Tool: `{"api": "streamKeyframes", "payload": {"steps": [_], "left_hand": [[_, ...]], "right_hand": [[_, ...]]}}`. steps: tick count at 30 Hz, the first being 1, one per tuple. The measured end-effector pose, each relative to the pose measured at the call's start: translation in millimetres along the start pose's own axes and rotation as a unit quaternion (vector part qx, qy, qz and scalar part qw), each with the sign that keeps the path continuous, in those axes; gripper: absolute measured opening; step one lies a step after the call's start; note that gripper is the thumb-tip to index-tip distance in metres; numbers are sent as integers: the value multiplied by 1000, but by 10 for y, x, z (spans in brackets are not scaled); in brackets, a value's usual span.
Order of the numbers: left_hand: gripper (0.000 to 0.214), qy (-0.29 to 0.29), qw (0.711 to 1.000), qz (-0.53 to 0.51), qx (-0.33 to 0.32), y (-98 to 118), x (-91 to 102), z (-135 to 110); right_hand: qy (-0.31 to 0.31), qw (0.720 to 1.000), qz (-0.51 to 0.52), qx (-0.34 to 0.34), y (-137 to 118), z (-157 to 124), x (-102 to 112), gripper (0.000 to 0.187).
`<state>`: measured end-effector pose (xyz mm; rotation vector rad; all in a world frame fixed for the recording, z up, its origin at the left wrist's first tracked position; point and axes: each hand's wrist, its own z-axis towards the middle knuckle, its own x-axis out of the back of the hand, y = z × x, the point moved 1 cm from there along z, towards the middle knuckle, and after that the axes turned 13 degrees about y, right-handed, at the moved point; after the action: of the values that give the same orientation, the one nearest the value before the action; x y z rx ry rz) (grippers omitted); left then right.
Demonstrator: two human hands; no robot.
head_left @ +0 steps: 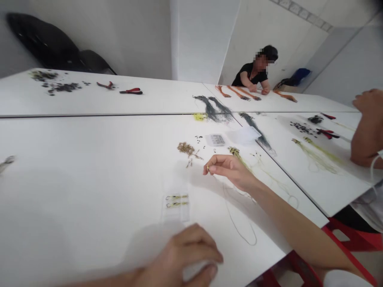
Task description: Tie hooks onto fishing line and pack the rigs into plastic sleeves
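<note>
My right hand reaches out over the white table, its thumb and forefinger pinched on a tiny yellowish piece with a thin line trailing back toward me. Just beyond it lie a small heap of brass-coloured hooks and a little clear parts box. My left hand rests near the front edge, fingers curled over a small clear packet. Between the hands sits a clear packet with two rigged hooks.
Bundles of dark line and yellow-green line lie on the adjoining tables. Red-handled pliers lie at the far left. One person's arm leans in at the right; another person sits at the far end. A red stool stands below.
</note>
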<state>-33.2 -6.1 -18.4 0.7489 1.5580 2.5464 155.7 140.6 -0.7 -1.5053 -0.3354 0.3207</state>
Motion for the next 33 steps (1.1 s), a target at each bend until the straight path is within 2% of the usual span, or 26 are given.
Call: {"api": "streamKeyframes", "payload": {"steps": [3, 5, 8, 13, 20, 23, 25, 28, 30, 33], "left_hand": [[17, 124, 991, 29, 38, -50, 184, 157], [16, 202, 974, 76, 68, -96, 316, 251], [18, 238, 957, 114, 121, -139, 437, 346], [22, 201, 964, 89, 148, -116, 405, 369], [21, 227, 961, 84, 132, -147, 353, 323], [18, 222, 964, 58, 132, -134, 343, 336], [20, 209, 964, 5, 163, -100, 304, 369], [44, 160, 956, -130, 210, -36, 175, 443], [39, 117, 946, -187, 237, -15, 68, 486], [28, 81, 937, -194, 280, -39, -49, 516]], "right_hand": [[-22, 1000, -6, -11, 61, -59, -137, 15], [-46, 999, 6, -18, 81, -96, -208, 17], [-89, 995, 27, -33, 89, -153, -287, 19], [-125, 990, 48, -49, 96, -235, -354, 21], [-144, 984, 73, -74, 133, -242, -353, 21], [-144, 983, 99, -61, 129, -233, -341, 18], [-128, 982, 132, -32, 108, -229, -325, 16], [-94, 980, 177, -1, 66, -212, -272, 13], [-66, 979, 195, -1, 52, -174, -206, 12], [6, 971, 237, -15, 70, -61, -59, 13]]}}
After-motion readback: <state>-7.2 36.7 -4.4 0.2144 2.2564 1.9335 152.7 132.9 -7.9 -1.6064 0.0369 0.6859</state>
